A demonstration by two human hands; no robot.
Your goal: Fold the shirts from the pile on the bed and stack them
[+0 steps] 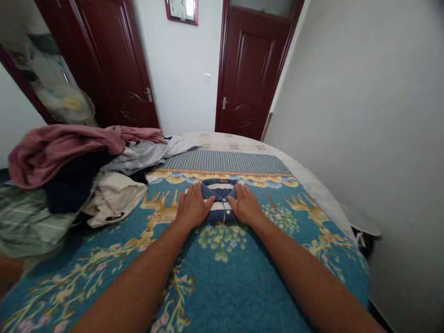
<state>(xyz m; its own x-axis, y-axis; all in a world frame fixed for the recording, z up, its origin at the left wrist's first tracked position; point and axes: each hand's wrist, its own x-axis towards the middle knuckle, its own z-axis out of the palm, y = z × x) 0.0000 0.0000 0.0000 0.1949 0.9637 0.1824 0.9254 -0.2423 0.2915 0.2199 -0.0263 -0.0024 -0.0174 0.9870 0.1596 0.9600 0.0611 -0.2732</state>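
A folded collared shirt (218,215) with navy and white stripes lies on the patterned blue cover, its buttoned collar facing up. My left hand (192,203) rests flat over the shirt's left side, fingers stretched forward and thumb pointing in toward the collar. On the right side, my right hand (247,203) lies in the same way, fingers extended and its thumb beside the collar. Both palms cover the shirt's side edges, so those edges are hidden.
Left of the shirt, a heap of loose clothes holds a pink garment (65,148), a cream garment (116,196) and a green striped one (34,222). The blue cover (229,286) lies over a pale tablecloth (312,180). Beyond stand a wall and dark red doors (253,69).
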